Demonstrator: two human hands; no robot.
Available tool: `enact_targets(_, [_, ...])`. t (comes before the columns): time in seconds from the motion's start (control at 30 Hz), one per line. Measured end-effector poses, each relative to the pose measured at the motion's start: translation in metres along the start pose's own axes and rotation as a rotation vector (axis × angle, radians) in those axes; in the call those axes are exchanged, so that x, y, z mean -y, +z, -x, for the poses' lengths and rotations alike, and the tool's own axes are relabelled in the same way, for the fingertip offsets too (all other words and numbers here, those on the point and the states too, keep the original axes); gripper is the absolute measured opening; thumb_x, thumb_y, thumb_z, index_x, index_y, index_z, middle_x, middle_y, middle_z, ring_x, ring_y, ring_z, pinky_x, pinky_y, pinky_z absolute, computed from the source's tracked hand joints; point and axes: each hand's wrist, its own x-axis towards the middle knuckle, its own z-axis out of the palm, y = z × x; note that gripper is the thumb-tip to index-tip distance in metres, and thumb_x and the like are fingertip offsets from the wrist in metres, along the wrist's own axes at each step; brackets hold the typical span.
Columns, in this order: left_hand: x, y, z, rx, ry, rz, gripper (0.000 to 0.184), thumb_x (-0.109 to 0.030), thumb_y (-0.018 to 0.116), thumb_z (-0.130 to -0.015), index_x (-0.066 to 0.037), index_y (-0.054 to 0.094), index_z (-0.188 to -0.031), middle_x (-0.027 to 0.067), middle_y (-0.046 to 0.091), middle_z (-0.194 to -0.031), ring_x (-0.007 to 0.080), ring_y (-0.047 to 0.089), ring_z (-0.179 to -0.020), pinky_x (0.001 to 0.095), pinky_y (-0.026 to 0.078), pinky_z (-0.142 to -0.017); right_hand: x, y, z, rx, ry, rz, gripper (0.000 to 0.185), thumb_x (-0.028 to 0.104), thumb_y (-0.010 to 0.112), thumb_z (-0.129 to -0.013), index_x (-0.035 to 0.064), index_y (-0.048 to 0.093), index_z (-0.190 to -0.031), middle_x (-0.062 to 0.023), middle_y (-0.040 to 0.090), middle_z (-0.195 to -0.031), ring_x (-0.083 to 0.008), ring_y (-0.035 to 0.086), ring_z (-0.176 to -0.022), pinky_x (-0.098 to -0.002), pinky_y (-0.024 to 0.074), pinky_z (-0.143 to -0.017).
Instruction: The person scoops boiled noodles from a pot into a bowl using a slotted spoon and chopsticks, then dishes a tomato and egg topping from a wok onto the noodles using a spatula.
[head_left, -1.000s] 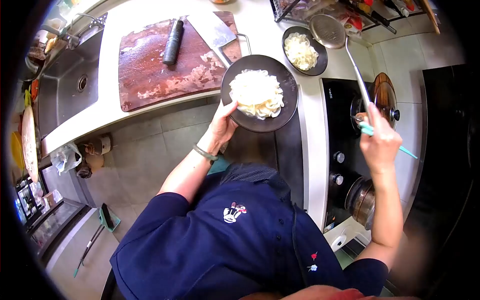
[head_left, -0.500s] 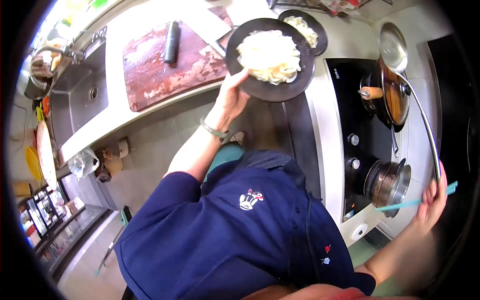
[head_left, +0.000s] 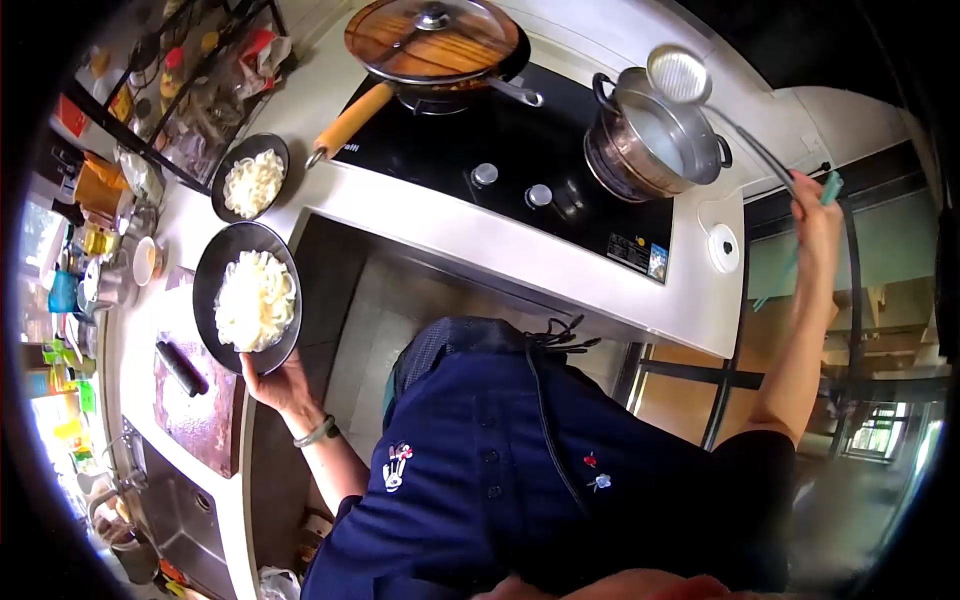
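Note:
My left hand [head_left: 285, 388] grips the near rim of a dark bowl [head_left: 208, 275] and holds it level by the counter corner. White, wide noodles [head_left: 256, 300] are heaped in it. Just beyond sits a smaller dark bowl [head_left: 220, 200] with more noodles [head_left: 254, 184]. Out to the right, my right hand [head_left: 817, 222] is closed around a long-handled metal strainer [head_left: 680, 76] and a pair of teal chopsticks [head_left: 831, 188]. The strainer's round head is above the back rim of a metal pot [head_left: 625, 150], which contains cloudy liquid.
A lidded pan [head_left: 430, 45] with a wooden handle [head_left: 355, 120] stands on the black cooktop [head_left: 420, 150]. Along the left counter are a cutting board [head_left: 205, 430] with a dark cylindrical object [head_left: 181, 368], and a sink [head_left: 185, 530]. A bottle rack [head_left: 190, 90] occupies the back corner.
My body and view have turned right toward the cooktop. The noodle bowl stays in my left hand, and the strainer and chopsticks in my right. The strainer head is now by the pot instead of the lidded pan.

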Motion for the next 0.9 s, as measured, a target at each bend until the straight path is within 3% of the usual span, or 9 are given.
enact_targets(0.1, [0.014,0.016,0.012,-0.008,0.007,-0.006,0.055,-0.022,0.051,-0.080,0.001,0.032,-0.127,0.0185,0.034,-0.131,0.0326,0.034,-0.121,0.0492,0.028,-0.100,-0.054,0.018,-0.030,0.057,0.095,0.045,0.023,0.020,0.057,-0.077,0.0049,0.062,-0.095,0.0062,0.042,-0.053,-0.0013,0.030,-0.040,-0.0176,0.0183,-0.035])
enact_targets(0.13, [0.022,0.021,0.017,-0.004,0.017,-0.015,0.055,-0.022,0.051,-0.080,0.001,0.032,-0.127,0.0185,0.034,-0.131,0.0326,0.034,-0.121,0.0492,0.028,-0.100,-0.075,0.025,-0.042,0.050,0.083,-0.027,0.021,0.016,0.061,-0.074,0.0010,0.063,-0.089,0.0008,0.048,-0.056,-0.0042,0.036,-0.042,-0.0191,0.0224,-0.036])
enact_targets(0.27, [0.049,0.044,0.037,-0.012,0.013,-0.026,0.057,-0.021,0.052,-0.079,0.001,0.031,-0.127,0.0181,0.034,-0.131,0.0327,0.033,-0.121,0.0508,0.028,-0.099,-0.125,0.041,-0.072,0.151,0.216,-0.063,0.020,0.016,0.060,-0.074,0.0009,0.063,-0.086,0.0004,0.048,-0.055,-0.0046,0.034,-0.038,-0.0195,0.0210,-0.034])
enact_targets(0.5, [0.081,0.064,0.068,0.004,0.024,-0.028,0.060,-0.022,0.051,-0.077,-0.001,0.029,-0.129,0.0185,0.032,-0.132,0.0348,0.031,-0.122,0.0532,0.027,-0.099,-0.147,0.040,-0.087,0.304,0.405,-0.100,0.027,0.031,0.057,-0.080,0.0050,0.060,-0.089,0.0035,0.043,-0.048,-0.0022,0.024,-0.032,-0.0194,0.0131,-0.031])
enact_targets(0.63, [0.087,0.059,0.077,-0.033,0.021,-0.009,0.059,-0.022,0.050,-0.078,-0.001,0.029,-0.129,0.0184,0.031,-0.132,0.0350,0.031,-0.122,0.0536,0.028,-0.098,-0.148,0.036,-0.090,0.399,0.434,-0.075,0.027,0.035,0.056,-0.081,0.0085,0.059,-0.081,0.0026,0.044,-0.050,-0.0040,0.025,-0.033,-0.0209,0.0134,-0.032])
enact_targets(0.8, [0.075,0.056,0.080,-0.095,0.038,0.034,0.055,-0.022,0.047,-0.079,-0.001,0.031,-0.127,0.0172,0.035,-0.130,0.0333,0.034,-0.120,0.0512,0.031,-0.097,-0.154,0.028,-0.101,0.540,0.361,0.102,0.037,0.041,0.058,-0.077,0.0061,0.061,-0.090,-0.0016,0.047,-0.047,-0.0058,0.030,-0.031,-0.0220,0.0170,-0.030])
enact_targets(0.83, [0.071,0.057,0.079,-0.095,0.044,0.022,0.054,-0.021,0.047,-0.079,-0.001,0.032,-0.127,0.0164,0.037,-0.130,0.0324,0.036,-0.119,0.0500,0.033,-0.096,-0.144,0.026,-0.099,0.571,0.312,0.208,0.039,0.044,0.058,-0.076,0.0062,0.062,-0.087,-0.0035,0.050,-0.047,-0.0062,0.030,-0.032,-0.0228,0.0188,-0.031])
enact_targets(0.87, [0.067,0.056,0.078,-0.104,0.056,0.013,0.054,-0.021,0.047,-0.079,0.000,0.032,-0.127,0.0160,0.036,-0.130,0.0322,0.036,-0.119,0.0498,0.033,-0.096,-0.140,0.025,-0.104,0.560,0.250,0.396,0.044,0.047,0.058,-0.075,0.0047,0.063,-0.085,-0.0077,0.055,-0.055,-0.0122,0.043,-0.040,-0.0288,0.0336,-0.038])
enact_targets(0.9, [0.061,0.054,0.076,-0.091,0.059,0.021,0.054,-0.021,0.047,-0.079,-0.001,0.033,-0.127,0.0157,0.037,-0.130,0.0317,0.036,-0.119,0.0496,0.033,-0.096,-0.178,0.022,-0.130,0.482,0.032,0.625,0.048,0.048,0.057,-0.075,0.0008,0.062,-0.083,-0.0145,0.060,-0.067,-0.0248,0.057,-0.060,-0.0379,0.0439,-0.058])
